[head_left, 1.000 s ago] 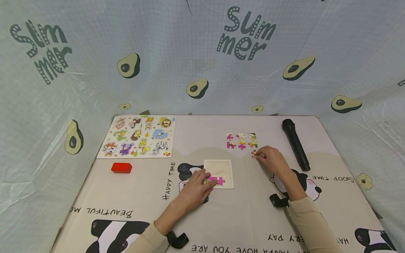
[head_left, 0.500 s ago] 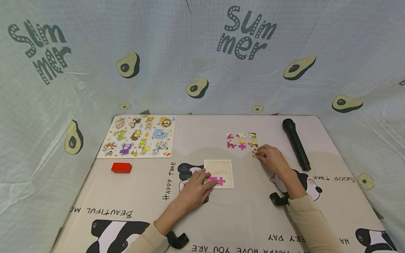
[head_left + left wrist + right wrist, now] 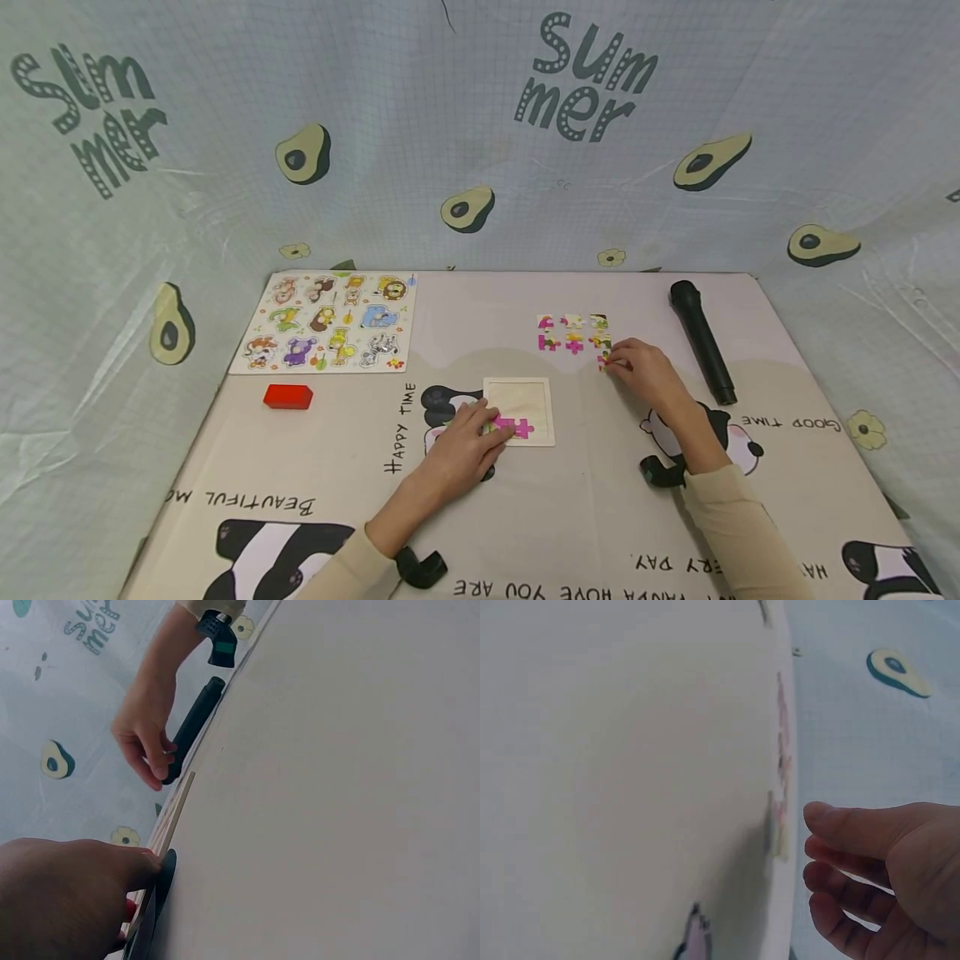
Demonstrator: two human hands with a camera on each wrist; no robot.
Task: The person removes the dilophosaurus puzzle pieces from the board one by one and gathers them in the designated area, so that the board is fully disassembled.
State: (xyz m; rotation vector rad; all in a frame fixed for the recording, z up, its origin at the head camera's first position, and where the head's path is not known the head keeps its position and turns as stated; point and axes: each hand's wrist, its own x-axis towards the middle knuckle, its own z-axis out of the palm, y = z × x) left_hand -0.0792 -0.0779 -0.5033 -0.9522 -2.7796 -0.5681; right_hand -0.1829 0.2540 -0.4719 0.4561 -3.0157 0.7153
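In the head view, my left hand (image 3: 467, 448) rests on the near left corner of a small wooden puzzle tray (image 3: 517, 392), its thumb over pink puzzle pieces (image 3: 522, 427) in the near row. The left wrist view shows the tray (image 3: 177, 806) edge-on under that thumb. Farther right, my right hand (image 3: 647, 373) has thumb and forefinger at one small pink-and-green puzzle piece (image 3: 602, 362), pinching its right side; the fingertips hide part of it. In the right wrist view the hand (image 3: 877, 877) has loosely curved fingers beside the row of pieces (image 3: 781, 772).
Several loose puzzle pieces (image 3: 573, 332) lie in rows just beyond my right hand. A black microphone-shaped rod (image 3: 702, 342) lies to the right. At left are an animal picture board (image 3: 347, 315) and a red block (image 3: 288, 397). A patterned curtain (image 3: 375, 167) hangs behind the table.
My right hand has shifted slightly away from me, and the puzzle piece at its fingertips has slid a little the same way. My left hand and the tray stay put.
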